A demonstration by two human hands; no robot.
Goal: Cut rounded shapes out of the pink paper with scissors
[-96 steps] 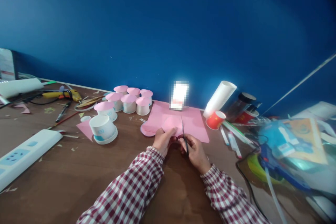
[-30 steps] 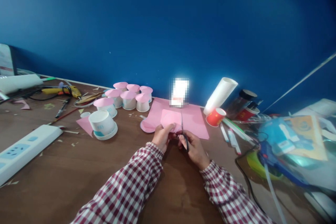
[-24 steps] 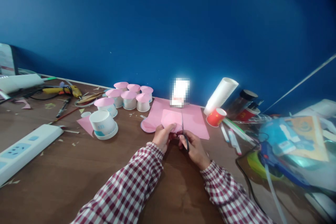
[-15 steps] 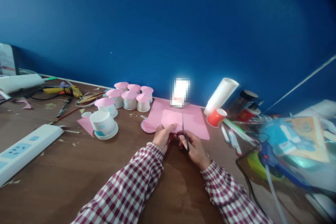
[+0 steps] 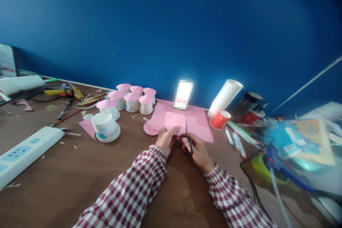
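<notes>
Between the thumb and fingers of my left hand (image 5: 166, 139) is a piece of pink paper (image 5: 174, 120). My right hand (image 5: 199, 152) grips a pair of scissors (image 5: 190, 146) by dark handles, their narrow blades pointing away from me along the right edge of that piece. Whether the blades touch the paper I cannot tell. Behind and beneath the hands lies a larger pink sheet (image 5: 201, 123), flat on the brown table (image 5: 120, 185). Just left of it is a rounded, layered pink piece (image 5: 150, 129).
Several paper cups with pink cone tops (image 5: 131, 102) stand back left, near an uncovered white cup (image 5: 104, 125). A power strip (image 5: 29, 153) and yellow glue gun (image 5: 76, 93) lie left. On the right are a red cup (image 5: 220, 119), stacked white cups (image 5: 226, 96) and a blue glue gun (image 5: 283, 169).
</notes>
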